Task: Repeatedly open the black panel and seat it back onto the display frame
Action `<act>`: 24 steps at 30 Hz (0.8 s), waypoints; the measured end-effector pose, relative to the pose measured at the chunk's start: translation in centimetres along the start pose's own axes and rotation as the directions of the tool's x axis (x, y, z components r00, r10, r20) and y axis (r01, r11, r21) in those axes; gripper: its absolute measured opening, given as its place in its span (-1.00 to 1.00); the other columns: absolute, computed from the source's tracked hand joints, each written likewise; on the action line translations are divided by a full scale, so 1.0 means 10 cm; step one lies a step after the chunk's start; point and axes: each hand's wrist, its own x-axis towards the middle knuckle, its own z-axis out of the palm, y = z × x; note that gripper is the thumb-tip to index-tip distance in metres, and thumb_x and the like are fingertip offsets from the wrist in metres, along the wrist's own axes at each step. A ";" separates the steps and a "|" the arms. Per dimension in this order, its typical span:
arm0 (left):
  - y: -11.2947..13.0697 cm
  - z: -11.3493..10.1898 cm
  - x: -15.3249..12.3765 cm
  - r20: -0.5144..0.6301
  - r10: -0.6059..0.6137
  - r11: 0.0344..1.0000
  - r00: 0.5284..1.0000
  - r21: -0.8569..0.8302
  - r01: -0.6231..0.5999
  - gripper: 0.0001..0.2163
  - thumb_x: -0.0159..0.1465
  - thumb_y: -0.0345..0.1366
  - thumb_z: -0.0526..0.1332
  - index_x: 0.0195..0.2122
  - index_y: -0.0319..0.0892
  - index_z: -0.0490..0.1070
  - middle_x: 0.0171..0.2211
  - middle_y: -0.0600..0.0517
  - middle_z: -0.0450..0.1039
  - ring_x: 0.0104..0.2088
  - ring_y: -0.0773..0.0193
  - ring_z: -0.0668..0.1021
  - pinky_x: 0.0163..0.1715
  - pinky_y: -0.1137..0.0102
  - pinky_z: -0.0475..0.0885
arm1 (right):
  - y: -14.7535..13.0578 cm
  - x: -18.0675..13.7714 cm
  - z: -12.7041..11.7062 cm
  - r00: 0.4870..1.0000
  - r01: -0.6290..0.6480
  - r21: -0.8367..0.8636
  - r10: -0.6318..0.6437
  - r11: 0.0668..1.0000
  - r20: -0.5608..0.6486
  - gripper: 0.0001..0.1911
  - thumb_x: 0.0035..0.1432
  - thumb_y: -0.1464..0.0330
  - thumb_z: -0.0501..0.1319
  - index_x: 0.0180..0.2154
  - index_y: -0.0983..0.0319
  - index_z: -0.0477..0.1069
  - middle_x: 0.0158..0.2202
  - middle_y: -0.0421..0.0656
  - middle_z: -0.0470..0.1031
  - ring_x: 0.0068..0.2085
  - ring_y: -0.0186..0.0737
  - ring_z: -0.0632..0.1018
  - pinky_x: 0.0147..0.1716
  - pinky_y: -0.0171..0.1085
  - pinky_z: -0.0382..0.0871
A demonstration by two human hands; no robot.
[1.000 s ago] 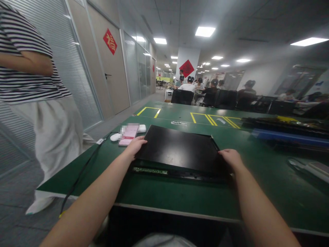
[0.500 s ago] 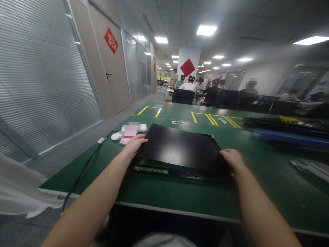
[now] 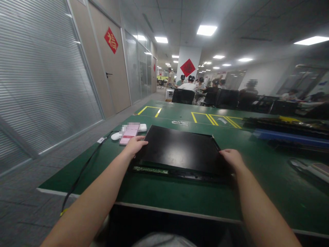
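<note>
A flat black display panel (image 3: 180,149) lies on the green table (image 3: 180,195), with a narrow green circuit strip (image 3: 150,169) along its near edge. My left hand (image 3: 135,145) grips the panel's left edge, thumb on top and fingers curled under. My right hand (image 3: 231,157) holds the right edge the same way, fingers wrapped over the side. The panel's near edge sits slightly above the frame beneath it.
A pink-screened phone (image 3: 129,133) and white chargers (image 3: 115,136) lie left of the panel, with a black cable (image 3: 82,171) running off the table edge. Long dark and blue parts (image 3: 288,135) fill the right. Yellow floor-style markings (image 3: 205,118) and seated people lie beyond.
A person in a striped shirt at the left has walked out of view. My hands and the panel have barely moved.
</note>
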 end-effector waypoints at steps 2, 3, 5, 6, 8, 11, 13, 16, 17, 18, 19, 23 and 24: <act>0.01 0.01 -0.02 -0.009 0.001 0.999 1.000 0.046 0.000 -0.67 -0.04 -0.49 0.36 -0.19 -0.26 0.56 -0.44 -0.03 0.62 -0.41 0.12 0.64 -0.38 0.33 0.52 | -0.01 0.00 0.00 1.000 -0.002 0.009 0.002 1.000 -0.004 -0.78 0.06 0.29 0.25 -0.34 0.24 0.64 -0.29 -0.01 0.61 -0.21 -0.04 0.58 -0.28 -0.25 0.37; 0.01 0.01 -0.02 -0.013 -0.002 0.998 1.000 0.068 0.003 -0.67 -0.03 -0.49 0.35 -0.18 -0.26 0.56 -0.44 -0.03 0.62 -0.40 0.11 0.65 -0.38 0.33 0.53 | -0.01 -0.01 0.00 1.000 -0.003 0.014 0.003 1.000 -0.005 -0.78 0.05 0.29 0.25 -0.35 0.24 0.64 -0.29 -0.01 0.62 -0.21 -0.04 0.58 -0.27 -0.25 0.37; 0.02 0.02 -0.03 -0.024 -0.004 0.994 1.000 0.108 0.007 -0.67 -0.02 -0.50 0.36 -0.17 -0.26 0.56 -0.42 -0.04 0.62 -0.38 0.11 0.65 -0.37 0.34 0.53 | -0.02 -0.01 -0.01 1.000 -0.010 0.028 0.010 1.000 -0.003 -0.79 0.05 0.30 0.26 -0.35 0.24 0.64 -0.29 -0.01 0.62 -0.22 -0.04 0.58 -0.27 -0.25 0.37; 0.02 0.03 -0.03 -0.031 -0.002 0.992 1.000 0.127 0.006 -0.67 -0.02 -0.50 0.36 -0.18 -0.26 0.56 -0.41 -0.05 0.63 -0.37 0.11 0.65 -0.37 0.34 0.53 | -0.02 -0.01 0.00 1.000 -0.015 0.036 0.015 0.999 -0.004 -0.79 0.04 0.30 0.26 -0.35 0.24 0.64 -0.30 -0.01 0.62 -0.23 -0.05 0.59 -0.28 -0.25 0.38; 0.01 0.03 -0.03 -0.033 0.008 0.986 0.999 0.165 -0.002 -0.68 -0.02 -0.50 0.37 -0.19 -0.25 0.57 -0.37 -0.06 0.64 -0.35 0.11 0.65 -0.35 0.35 0.53 | -0.01 -0.01 0.00 1.000 -0.021 0.053 0.022 0.998 -0.008 -0.80 0.03 0.30 0.27 -0.36 0.24 0.64 -0.31 -0.01 0.62 -0.25 -0.05 0.59 -0.28 -0.24 0.38; 0.00 0.03 -0.01 -0.022 0.021 0.975 1.000 0.223 -0.016 -0.69 0.01 -0.48 0.36 -0.17 -0.24 0.58 -0.32 -0.06 0.64 -0.31 0.12 0.65 -0.35 0.38 0.52 | 0.01 0.01 0.01 1.000 -0.015 0.076 0.015 0.997 -0.004 -0.83 0.00 0.33 0.27 -0.38 0.22 0.64 -0.29 -0.03 0.62 -0.24 -0.07 0.59 -0.26 -0.25 0.39; -0.02 0.02 0.01 -0.014 0.035 0.963 0.999 0.267 -0.030 -0.70 0.01 -0.45 0.36 -0.17 -0.23 0.58 -0.31 -0.06 0.65 -0.28 0.12 0.65 -0.36 0.39 0.51 | 0.03 0.03 0.02 1.000 -0.008 0.086 0.008 0.996 0.010 -0.83 -0.01 0.36 0.27 -0.38 0.21 0.63 -0.27 -0.06 0.63 -0.22 -0.09 0.58 -0.24 -0.26 0.38; -0.05 0.01 0.03 0.011 0.060 0.952 0.998 0.299 -0.061 -0.73 -0.01 -0.42 0.37 -0.23 -0.22 0.59 -0.31 -0.06 0.64 -0.27 0.11 0.64 -0.36 0.40 0.50 | 0.05 0.04 0.02 1.000 -0.004 0.102 0.001 0.995 0.031 -0.81 -0.04 0.41 0.27 -0.34 0.22 0.64 -0.26 -0.08 0.63 -0.22 -0.11 0.58 -0.23 -0.28 0.37; -0.05 0.01 0.03 0.020 0.067 0.951 0.998 0.301 -0.070 -0.75 -0.02 -0.43 0.37 -0.27 -0.22 0.59 -0.32 -0.05 0.64 -0.27 0.12 0.64 -0.36 0.40 0.49 | 0.05 0.04 0.02 0.999 -0.007 0.109 0.003 0.994 0.039 -0.80 -0.05 0.42 0.27 -0.33 0.22 0.64 -0.27 -0.08 0.63 -0.24 -0.13 0.58 -0.25 -0.28 0.37; -0.05 0.01 0.03 0.025 0.071 0.950 0.997 0.304 -0.075 -0.78 -0.02 -0.44 0.36 -0.30 -0.22 0.59 -0.32 -0.04 0.64 -0.28 0.12 0.64 -0.36 0.41 0.49 | 0.05 0.04 0.02 0.999 -0.015 0.116 0.009 0.993 0.048 -0.78 -0.06 0.44 0.27 -0.32 0.23 0.64 -0.28 -0.08 0.63 -0.26 -0.14 0.58 -0.27 -0.29 0.37; -0.05 0.01 0.03 0.026 0.074 0.947 0.997 0.311 -0.079 -0.80 -0.02 -0.46 0.35 -0.33 -0.22 0.58 -0.34 -0.04 0.63 -0.29 0.13 0.63 -0.36 0.41 0.48 | 0.05 0.03 0.02 0.998 -0.029 0.125 0.022 0.992 0.056 -0.77 -0.07 0.46 0.26 -0.31 0.24 0.64 -0.30 -0.08 0.63 -0.28 -0.16 0.58 -0.29 -0.30 0.37; -0.03 0.03 0.00 0.016 0.083 0.933 0.996 0.350 -0.083 -0.84 -0.02 -0.51 0.30 -0.39 -0.21 0.55 -0.39 -0.02 0.61 -0.33 0.16 0.62 -0.39 0.43 0.44 | 0.06 0.02 0.02 0.992 -0.085 0.202 0.064 0.976 0.111 -0.65 -0.08 0.54 0.21 -0.22 0.28 0.62 -0.33 -0.07 0.62 -0.39 -0.22 0.57 -0.38 -0.33 0.38; -0.03 0.03 -0.01 0.014 0.086 0.928 0.996 0.363 -0.085 -0.85 -0.01 -0.51 0.29 -0.40 -0.21 0.55 -0.40 -0.02 0.61 -0.33 0.16 0.61 -0.41 0.43 0.44 | 0.07 0.03 0.03 0.989 -0.094 0.226 0.065 0.970 0.132 -0.62 -0.08 0.55 0.19 -0.19 0.29 0.61 -0.33 -0.06 0.62 -0.41 -0.23 0.56 -0.39 -0.33 0.38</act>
